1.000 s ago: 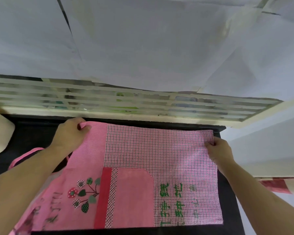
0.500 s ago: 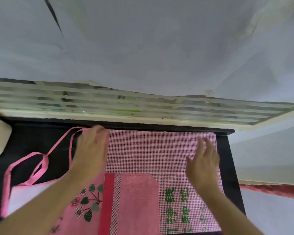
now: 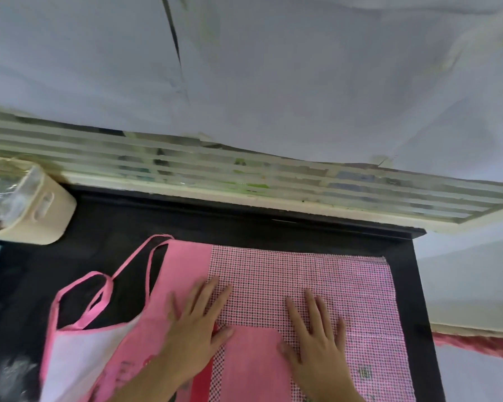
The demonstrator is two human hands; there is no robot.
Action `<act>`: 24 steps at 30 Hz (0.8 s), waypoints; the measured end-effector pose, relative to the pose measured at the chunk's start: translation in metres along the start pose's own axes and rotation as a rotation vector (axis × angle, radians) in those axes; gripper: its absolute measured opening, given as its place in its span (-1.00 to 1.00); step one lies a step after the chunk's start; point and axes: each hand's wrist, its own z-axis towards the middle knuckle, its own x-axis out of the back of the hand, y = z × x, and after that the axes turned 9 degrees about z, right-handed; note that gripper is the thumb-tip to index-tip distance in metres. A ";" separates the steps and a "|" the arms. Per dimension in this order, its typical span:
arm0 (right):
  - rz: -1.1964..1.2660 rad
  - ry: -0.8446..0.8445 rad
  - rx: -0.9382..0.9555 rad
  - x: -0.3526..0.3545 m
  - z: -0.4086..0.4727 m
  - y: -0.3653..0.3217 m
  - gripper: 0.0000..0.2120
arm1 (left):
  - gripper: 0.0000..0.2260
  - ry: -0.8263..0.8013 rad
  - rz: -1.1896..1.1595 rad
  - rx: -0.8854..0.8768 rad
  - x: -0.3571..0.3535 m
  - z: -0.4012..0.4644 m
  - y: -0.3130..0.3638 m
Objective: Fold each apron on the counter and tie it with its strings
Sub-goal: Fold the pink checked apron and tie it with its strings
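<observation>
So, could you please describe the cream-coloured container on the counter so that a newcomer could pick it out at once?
Start from the black counter under the slatted window. Follow its far edge to the left corner, away from the pink apron and both flat hands. There stands the cream container, the only pale, hard-sided thing on the counter, with slot handles in its wall.

Both forearms are bare, with no sleeve reaching into view. The left hand (image 3: 196,338) and the right hand (image 3: 317,348) wear no glove, ring, or watch. Fingernails are short and unpainted where they show.
</observation>
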 end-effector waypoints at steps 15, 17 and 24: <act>-0.070 -0.032 -0.018 0.002 -0.025 0.013 -0.16 | -0.47 0.384 -0.013 0.632 0.078 0.013 -0.140; -0.075 -0.040 -0.023 0.004 -0.026 0.011 -0.17 | -0.51 0.549 -0.041 0.531 0.098 0.011 -0.130; -0.049 -0.041 -0.054 0.008 -0.027 -0.003 -0.21 | -0.49 0.363 -0.094 0.125 0.023 -0.013 -0.022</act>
